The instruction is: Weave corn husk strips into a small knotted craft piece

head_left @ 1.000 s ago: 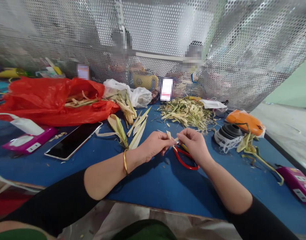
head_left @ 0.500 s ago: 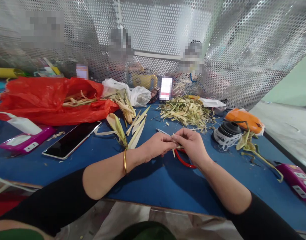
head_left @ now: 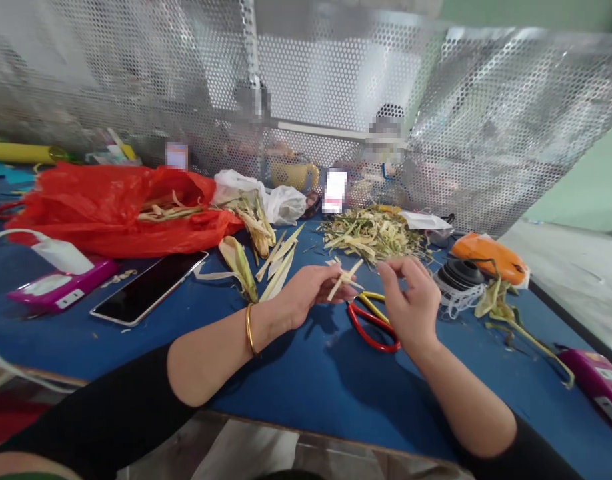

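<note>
Between the thumb and fingers of my left hand (head_left: 306, 293) is a small star of crossed corn husk strips (head_left: 346, 279), its pale ends sticking out several ways. My right hand (head_left: 411, 300) is raised just to the right, apart from the star. Its thumb and forefinger are pinched together, and I cannot make out whether anything is between them. Scissors (head_left: 373, 343) with red and yellow handles lie on the blue table (head_left: 296, 393) below and between my hands. Left of the star lie loose flat husk pieces (head_left: 281, 267) and a folded husk (head_left: 241, 270).
A heap of husk scraps (head_left: 376, 233) lies behind my hands. To the left are a red plastic bag (head_left: 96, 207), a phone (head_left: 149, 290) and a purple power strip (head_left: 66, 287). A black spool (head_left: 459, 273) and an orange packet (head_left: 491, 259) stand right. Perforated metal mesh (head_left: 326, 80) rises behind.
My right hand has moved away to the right from my left hand, uncovering the husk star and more of the scissors. The view has tilted slightly upward.
</note>
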`<action>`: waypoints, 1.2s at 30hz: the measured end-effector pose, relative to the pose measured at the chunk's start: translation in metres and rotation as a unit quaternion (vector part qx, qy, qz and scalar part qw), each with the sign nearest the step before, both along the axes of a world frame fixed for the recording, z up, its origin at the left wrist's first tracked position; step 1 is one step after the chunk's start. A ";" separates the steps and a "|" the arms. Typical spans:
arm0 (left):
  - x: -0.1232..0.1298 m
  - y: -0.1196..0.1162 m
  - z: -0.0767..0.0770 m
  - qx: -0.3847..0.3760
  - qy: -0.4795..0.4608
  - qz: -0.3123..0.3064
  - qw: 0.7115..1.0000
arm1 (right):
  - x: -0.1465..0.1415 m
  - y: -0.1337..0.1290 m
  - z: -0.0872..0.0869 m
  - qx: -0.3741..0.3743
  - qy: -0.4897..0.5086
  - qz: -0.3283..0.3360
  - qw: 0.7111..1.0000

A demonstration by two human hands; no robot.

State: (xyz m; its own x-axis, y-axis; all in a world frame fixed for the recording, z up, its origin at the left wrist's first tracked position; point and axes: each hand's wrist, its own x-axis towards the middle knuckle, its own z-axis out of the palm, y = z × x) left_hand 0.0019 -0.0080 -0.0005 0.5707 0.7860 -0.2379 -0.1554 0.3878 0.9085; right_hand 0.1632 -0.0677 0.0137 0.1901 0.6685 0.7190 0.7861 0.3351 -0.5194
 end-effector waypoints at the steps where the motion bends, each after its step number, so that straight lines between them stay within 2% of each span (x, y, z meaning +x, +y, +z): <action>1: 0.000 0.001 0.000 -0.011 -0.018 0.017 1.000 | -0.002 -0.002 0.000 -0.014 -0.007 0.010 1.000; 4: 0.003 0.001 0.000 0.004 -0.048 0.047 0.998 | -0.013 -0.003 -0.009 -0.135 0.008 0.068 0.989; 7: 0.007 -0.002 -0.004 0.027 -0.065 0.044 0.997 | -0.023 0.002 -0.022 -0.256 0.106 0.134 0.951; 10: 0.011 -0.004 -0.007 0.041 -0.076 0.035 0.996 | -0.026 0.006 -0.030 -0.300 0.202 0.174 0.916; 13: 0.011 -0.004 -0.007 0.039 -0.086 0.051 0.994 | -0.025 0.005 -0.031 -0.289 0.187 0.170 0.923; 16: 0.010 -0.005 -0.006 0.014 -0.088 0.076 0.993 | -0.025 0.000 -0.028 -0.255 0.078 0.145 0.953; 19: 0.011 -0.007 -0.008 -0.006 -0.071 0.089 0.994 | -0.028 -0.003 -0.027 -0.224 -0.020 0.125 0.967; 24: 0.007 -0.002 -0.008 -0.011 -0.042 0.065 0.997 | -0.031 -0.007 -0.026 -0.156 -0.114 0.119 0.974; 27: 0.002 0.004 -0.002 -0.019 -0.032 0.024 0.999 | -0.024 -0.007 -0.017 -0.150 -0.109 0.100 0.978; 31: -0.004 0.006 0.007 -0.057 -0.029 -0.020 0.998 | -0.007 -0.003 -0.005 -0.167 -0.048 -0.008 0.985; 33: -0.004 0.005 0.008 -0.070 -0.024 -0.026 0.997 | -0.002 0.001 -0.005 -0.209 -0.036 0.010 0.977; 36: -0.004 0.003 0.005 -0.055 -0.007 -0.026 0.998 | -0.001 0.006 -0.009 -0.256 -0.029 0.081 0.963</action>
